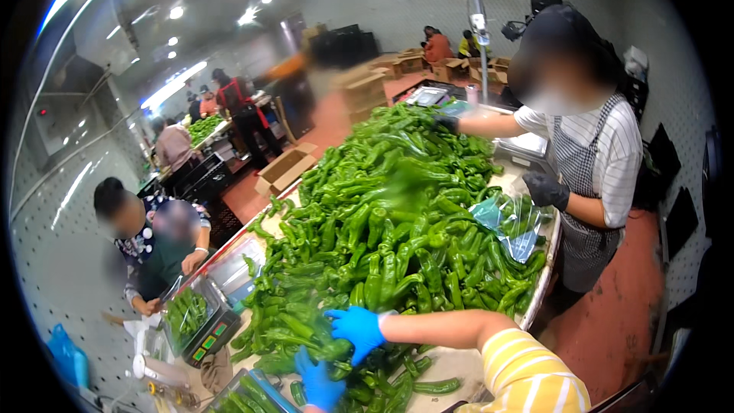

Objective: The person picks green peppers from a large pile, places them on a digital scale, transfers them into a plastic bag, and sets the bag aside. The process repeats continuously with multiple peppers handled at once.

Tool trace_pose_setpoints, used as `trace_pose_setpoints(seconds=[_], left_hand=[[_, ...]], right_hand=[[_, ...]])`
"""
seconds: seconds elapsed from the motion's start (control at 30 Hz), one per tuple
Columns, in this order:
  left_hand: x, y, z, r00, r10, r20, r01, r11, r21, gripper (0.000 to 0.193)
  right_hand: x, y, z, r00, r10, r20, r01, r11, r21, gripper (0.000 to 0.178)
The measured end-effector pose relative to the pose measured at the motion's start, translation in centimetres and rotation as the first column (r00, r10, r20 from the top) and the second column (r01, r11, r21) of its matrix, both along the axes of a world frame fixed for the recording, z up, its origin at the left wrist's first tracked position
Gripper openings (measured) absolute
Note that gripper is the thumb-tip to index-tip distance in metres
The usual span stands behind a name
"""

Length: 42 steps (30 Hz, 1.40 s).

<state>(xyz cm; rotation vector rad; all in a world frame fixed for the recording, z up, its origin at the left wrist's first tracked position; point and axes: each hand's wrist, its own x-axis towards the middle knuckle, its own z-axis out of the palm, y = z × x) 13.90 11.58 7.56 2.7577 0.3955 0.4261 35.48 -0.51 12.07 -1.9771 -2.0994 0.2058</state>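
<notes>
Both my hands wear blue gloves at the near end of a large heap of long green peppers (375, 206). My right hand (358, 333) reaches in from the right, its fingers stretched out and apart over the peppers. Just below and left of it, my left hand (319, 384) points its fingers up against the same peppers. Several peppers lie between the two hands; whether any is gripped is hard to see. Beside my left hand stands a container of green peppers (248, 396), partly cut off by the lower edge. A single pepper (436, 386) lies on the table right of my hands.
At left, a person (164, 241) handles a bag of peppers (186, 317) on a scale (206, 336). Across the heap at right, a person (585, 145) in black gloves holds a clear bag (514, 222). An open cardboard box (284, 168) stands beyond the table's left edge.
</notes>
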Motion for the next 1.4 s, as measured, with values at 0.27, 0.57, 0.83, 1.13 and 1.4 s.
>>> trace_pose_setpoints(seconds=[0.27,0.57,0.83,1.13,1.4], left_hand=[[-5.6,-6.4,2.5,0.974,-0.002,-0.228,0.038,0.987,0.155,0.082],[-8.5,-8.8,1.6,0.923,-0.368,-0.111,0.379,0.918,0.114,0.057],[-13.9,-10.2,0.6,0.943,-0.333,0.028,0.332,0.943,0.031,0.057],[-20.6,-12.3,-3.0,0.972,0.099,0.212,-0.051,0.974,-0.222,0.027],[-20.9,-14.5,-5.0,0.985,0.157,0.071,-0.121,0.926,-0.357,0.02]], right_hand=[[-5.6,-6.5,-0.4,0.996,0.043,-0.079,-0.033,0.992,0.118,0.047],[-8.7,-13.4,-3.6,0.998,0.025,0.053,-0.034,0.984,0.175,0.035],[-11.0,-16.5,-5.5,0.979,-0.082,-0.187,0.12,0.972,0.203,0.017],[-12.8,-14.4,-2.5,0.897,-0.258,-0.358,0.415,0.769,0.486,0.018],[-6.0,-3.3,-1.7,0.848,-0.456,-0.27,0.521,0.811,0.266,0.068]])
